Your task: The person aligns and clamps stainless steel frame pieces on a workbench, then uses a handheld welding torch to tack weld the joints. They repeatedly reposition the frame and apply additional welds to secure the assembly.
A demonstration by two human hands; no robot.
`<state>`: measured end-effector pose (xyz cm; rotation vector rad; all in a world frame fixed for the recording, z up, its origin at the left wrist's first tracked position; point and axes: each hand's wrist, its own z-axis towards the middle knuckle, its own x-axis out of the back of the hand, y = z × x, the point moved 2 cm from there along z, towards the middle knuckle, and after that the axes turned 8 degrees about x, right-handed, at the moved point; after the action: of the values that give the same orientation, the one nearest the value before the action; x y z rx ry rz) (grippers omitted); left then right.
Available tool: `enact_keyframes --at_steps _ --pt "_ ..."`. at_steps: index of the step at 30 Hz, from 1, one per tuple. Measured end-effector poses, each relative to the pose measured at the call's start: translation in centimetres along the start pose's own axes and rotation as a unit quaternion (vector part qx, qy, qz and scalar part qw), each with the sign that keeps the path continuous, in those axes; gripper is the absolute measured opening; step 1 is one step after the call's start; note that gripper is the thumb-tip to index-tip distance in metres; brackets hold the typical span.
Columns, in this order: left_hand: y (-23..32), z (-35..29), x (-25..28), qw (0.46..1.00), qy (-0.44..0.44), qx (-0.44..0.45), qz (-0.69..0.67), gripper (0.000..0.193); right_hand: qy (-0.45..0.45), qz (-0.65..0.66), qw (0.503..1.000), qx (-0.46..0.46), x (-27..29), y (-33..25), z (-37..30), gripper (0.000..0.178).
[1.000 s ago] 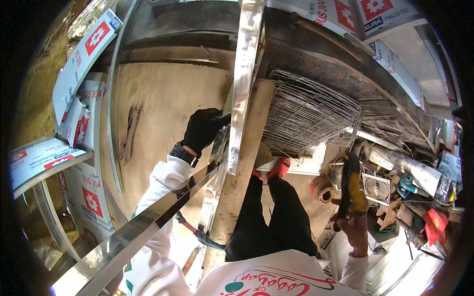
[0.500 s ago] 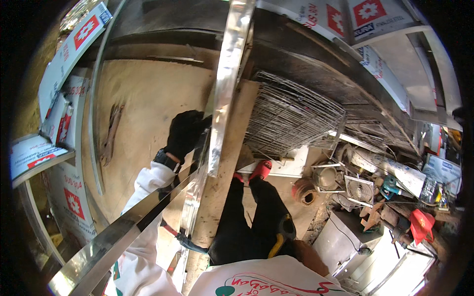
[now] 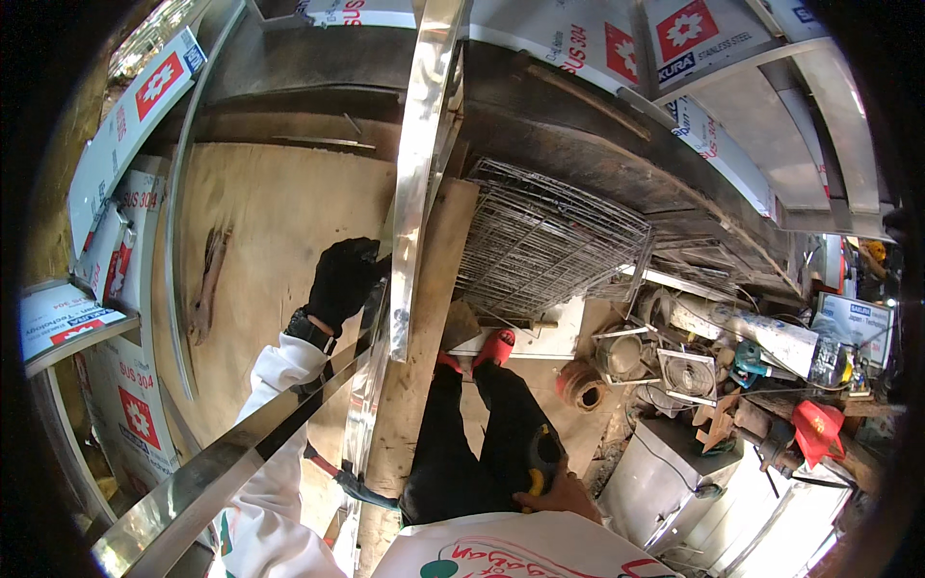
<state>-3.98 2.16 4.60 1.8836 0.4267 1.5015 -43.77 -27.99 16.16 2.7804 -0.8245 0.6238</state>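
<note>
My left hand (image 3: 342, 279), in a black glove with a dark band at the wrist, is closed at the edge of a shiny steel frame. The frame's upright bar (image 3: 421, 173) stands just right of the glove, and its long polished side (image 3: 193, 491) slants toward the lower left across my white sleeve. My fingertips are partly hidden at the bar. Bare, my right hand (image 3: 567, 498) is by my right thigh, its fingers curled at the yellow grip of a black-and-yellow hand tool (image 3: 546, 451). What kind of tool it is does not show.
A plywood sheet (image 3: 279, 202) lies under the frame, with a dry brown stick-like piece (image 3: 210, 279) on it. Wire racks (image 3: 549, 241) lean at centre right. Film-covered steel panels (image 3: 145, 405) stand left. A rusty pot (image 3: 581, 385) and a steel box (image 3: 665, 482) crowd the right.
The whole view has shifted slightly. My right hand has come further into sight beside the black-and-yellow tool, its fingers at the yellow grip. My left hand stays at the frame.
</note>
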Motion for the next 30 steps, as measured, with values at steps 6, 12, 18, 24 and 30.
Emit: enact_keyframes --at_steps 6,12,18,24,30 --pt "-4.3 -2.0 -0.4 0.987 -0.034 0.074 -0.136 0.038 -0.038 0.051 0.998 0.022 1.6 2.3 -2.1 0.097" --pt "0.4 -3.7 -1.3 0.970 -0.040 0.082 -0.227 0.044 -0.008 0.266 0.963 0.032 -1.3 14.7 4.9 0.096" --pt "-0.9 -5.8 -1.9 0.897 -0.007 0.173 -0.407 0.041 0.024 0.491 0.860 0.137 15.9 13.7 10.8 0.048" --pt "-3.5 -7.1 -1.6 0.989 0.046 0.097 -0.097 0.030 0.210 -0.308 0.847 0.379 34.8 -5.9 9.9 0.084" --pt "-4.7 -6.0 -4.1 0.971 0.201 -0.015 -0.130 0.030 0.313 -0.640 0.487 0.506 39.0 -23.2 4.2 0.083"
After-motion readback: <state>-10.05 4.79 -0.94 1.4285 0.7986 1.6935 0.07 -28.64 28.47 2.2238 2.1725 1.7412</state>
